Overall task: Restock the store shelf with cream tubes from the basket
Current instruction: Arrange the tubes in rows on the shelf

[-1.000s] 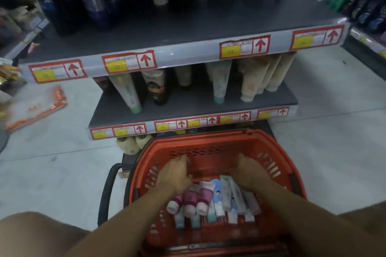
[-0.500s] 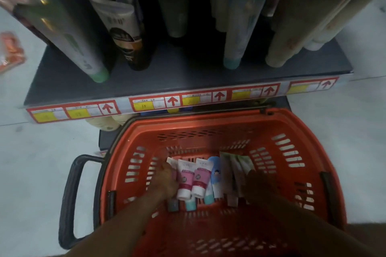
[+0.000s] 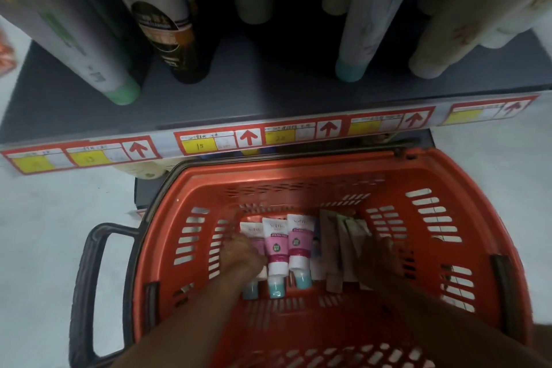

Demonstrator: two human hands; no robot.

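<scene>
Left hand [image 3: 239, 257] has slid onto the pink tubes [image 3: 277, 248].

**Dim aisle, pale floor**

Below me, a pale tiled floor [image 3: 53, 218] spreads to either side of a grey shelf board [image 3: 254, 92]. Red-and-yellow price labels [image 3: 209, 143] with upward arrows run along its front rail. The light is low, and the shelf's depths fall into shadow. An orange packet [image 3: 6, 54] lies at far left.

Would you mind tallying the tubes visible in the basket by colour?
Pink-and-white tubes: 3
Teal-capped tubes underneath: 3
Pale grey-green tubes: about 3, partly hidden by the right hand
Total: about 9
</scene>
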